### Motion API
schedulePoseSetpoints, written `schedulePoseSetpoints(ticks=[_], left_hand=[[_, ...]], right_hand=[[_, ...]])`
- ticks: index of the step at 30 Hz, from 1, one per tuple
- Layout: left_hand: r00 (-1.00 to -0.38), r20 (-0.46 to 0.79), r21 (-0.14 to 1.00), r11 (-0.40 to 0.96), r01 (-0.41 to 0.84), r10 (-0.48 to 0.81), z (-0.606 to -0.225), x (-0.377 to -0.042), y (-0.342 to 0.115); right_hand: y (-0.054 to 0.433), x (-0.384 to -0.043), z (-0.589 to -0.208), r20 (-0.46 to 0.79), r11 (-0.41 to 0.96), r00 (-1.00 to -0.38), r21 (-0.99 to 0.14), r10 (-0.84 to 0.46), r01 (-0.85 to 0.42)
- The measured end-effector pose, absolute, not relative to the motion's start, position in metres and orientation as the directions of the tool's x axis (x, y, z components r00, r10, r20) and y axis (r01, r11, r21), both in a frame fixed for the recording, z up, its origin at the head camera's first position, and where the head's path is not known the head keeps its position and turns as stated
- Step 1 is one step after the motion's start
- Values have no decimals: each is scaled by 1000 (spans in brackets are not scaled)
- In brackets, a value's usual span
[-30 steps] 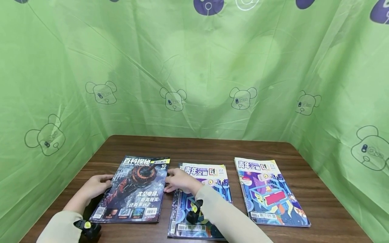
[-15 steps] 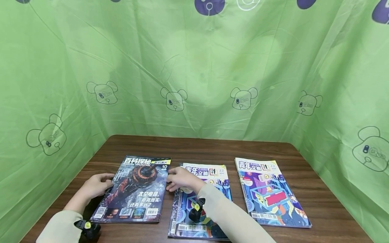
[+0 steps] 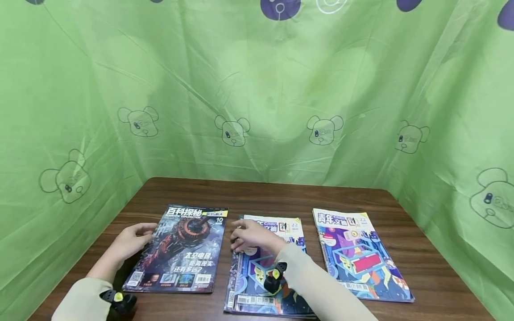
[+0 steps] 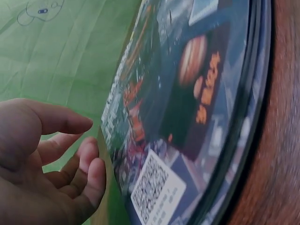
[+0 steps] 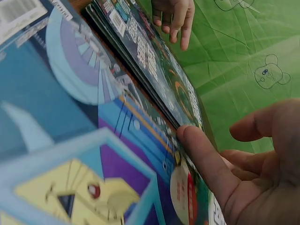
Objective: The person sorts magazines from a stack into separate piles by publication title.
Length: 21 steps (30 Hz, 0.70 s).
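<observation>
A dark magazine [image 3: 188,243] with an orange-and-black machine on its cover lies at the left of the table. Beside its left edge is my left hand [image 3: 130,240], fingers loosely bent; in the left wrist view this hand [image 4: 51,159] has nothing between thumb and fingers. My right hand [image 3: 254,236] hovers over the upper left part of the middle magazine [image 3: 253,281], a colourful one with a white title band. In the right wrist view its fingers [image 5: 204,161] are spread and hold nothing. Whether any fingertip touches a magazine is hard to tell.
Another colourful magazine [image 3: 363,263] lies at the right, slightly turned. More than one copy appears stacked under the dark and middle covers. The brown wooden table [image 3: 277,198] is enclosed at the back and sides by a green cloth [image 3: 273,89] with bear outlines.
My right hand has drawn back to the right, off the dark magazine's right edge. My left hand has shifted slightly up along the left edge. The magazines stay in place.
</observation>
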<state>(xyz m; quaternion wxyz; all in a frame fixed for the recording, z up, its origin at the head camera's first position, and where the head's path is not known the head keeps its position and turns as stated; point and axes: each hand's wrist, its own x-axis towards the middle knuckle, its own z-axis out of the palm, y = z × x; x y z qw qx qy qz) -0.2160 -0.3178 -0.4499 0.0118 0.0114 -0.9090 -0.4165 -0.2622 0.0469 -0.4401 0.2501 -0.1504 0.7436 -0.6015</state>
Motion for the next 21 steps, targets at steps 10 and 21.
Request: schedulePoseSetpoints(ticks=[10,21], left_hand=[[-998,-6,853,522,23,55,-444,-215,-294],[-988,-23,927,374,36,152,-443,-218,-257]], right_hand=[[76,-260,-434,-160,259,-815,-966,-557,13],[107,-258,-437,-169,286,-820,-958,-546,6]])
